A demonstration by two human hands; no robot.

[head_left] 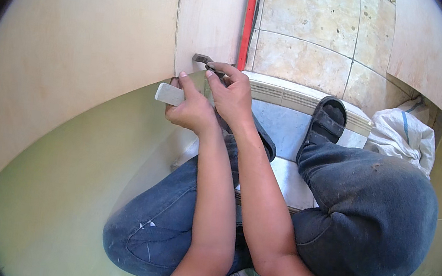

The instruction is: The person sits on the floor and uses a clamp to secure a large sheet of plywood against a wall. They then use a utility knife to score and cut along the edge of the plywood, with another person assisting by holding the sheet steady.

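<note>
My left hand (191, 104) grips a light grey rectangular block (169, 93) just below the bottom edge of a pale wooden board (81, 24), near a vertical seam in it. Just above and right of it, my right hand (232, 90) is closed on a small dark metal tool (201, 59), its flat end raised near that seam and partly hidden by my fingers. A red straight bar (247, 26) stands along the board's right side, ending close to my right hand.
A tiled floor (307, 22) lies beyond a step edge (264, 89), with pale blue tiles below. At right are a white woven sack (400, 139) and another board (433, 47). My bent legs (360, 208) in jeans and dark sandals frame my forearms. A greenish wall (52, 184) lies left.
</note>
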